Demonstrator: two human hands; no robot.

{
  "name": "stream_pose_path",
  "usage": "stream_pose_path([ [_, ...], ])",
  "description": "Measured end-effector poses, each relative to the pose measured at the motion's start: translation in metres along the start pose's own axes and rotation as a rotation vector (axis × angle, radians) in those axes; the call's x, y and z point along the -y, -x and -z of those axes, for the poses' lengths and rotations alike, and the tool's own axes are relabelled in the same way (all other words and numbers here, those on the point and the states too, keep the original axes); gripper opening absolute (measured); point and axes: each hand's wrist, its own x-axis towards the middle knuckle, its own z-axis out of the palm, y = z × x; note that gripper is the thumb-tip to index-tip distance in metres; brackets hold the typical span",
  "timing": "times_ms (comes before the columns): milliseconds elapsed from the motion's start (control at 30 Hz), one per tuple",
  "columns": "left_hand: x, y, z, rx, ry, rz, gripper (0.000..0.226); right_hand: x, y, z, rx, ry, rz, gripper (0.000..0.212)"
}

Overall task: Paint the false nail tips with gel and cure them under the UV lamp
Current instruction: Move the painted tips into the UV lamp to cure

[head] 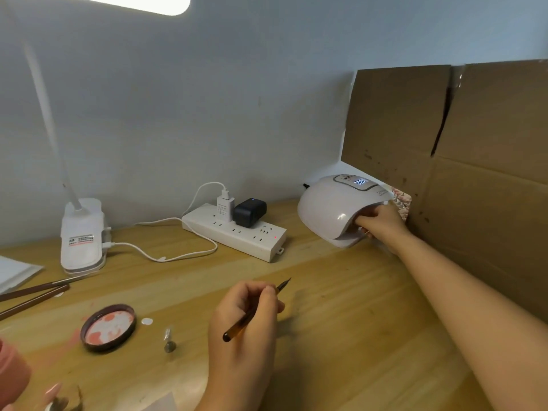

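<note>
One UV lamp (335,209) in my view, a white dome with a lit display on top showing digits I can't quite read. It sits on the wooden worktop (341,321) up against a sheet of cardboard (474,161).

My right hand (378,219) is at the lamp's opening, fingers curled and tucked into the slot. I can't tell what they're pinching in there since the dome hides the fingertips, so whether it's a nail tip holder is anyone's guess.

My left hand (246,318) is nearer to me, curled round a thin amber-handled brush (255,311), thumb and fingers pinching it pen-style with the dark tip pointing up and toward the lamp. The lamp is well apart from this hand, off to its far right.

Left of the left hand there's a round dark lid (109,327) smeared with pink gel, and just beside it a small metal stand (169,342) with what looks like a clear nail tip on it. Behind the left hand lies a white power strip (237,232) with two chargers plugged in.
</note>
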Motion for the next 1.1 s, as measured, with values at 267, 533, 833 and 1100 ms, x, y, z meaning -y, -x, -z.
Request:
stream_pose_path([
  [267,-0.001,0.0,0.0,0.008,-0.003,0.002,0.019,0.004,-0.002,-0.011,0.01,0.223,0.042,0.014],
  [533,0.001,0.0,0.0,-0.003,0.012,-0.009,0.019,-0.003,0.002,-0.008,-0.128,0.344,0.101,0.017],
  [833,0.003,-0.003,-0.001,-0.006,0.033,-0.012,0.019,-0.002,0.011,-0.005,-0.025,0.352,0.127,0.055],
  [1100,0.001,-0.003,0.0,0.005,0.059,-0.037,0.025,-0.03,0.049,0.023,-0.262,0.475,-0.013,0.048],
])
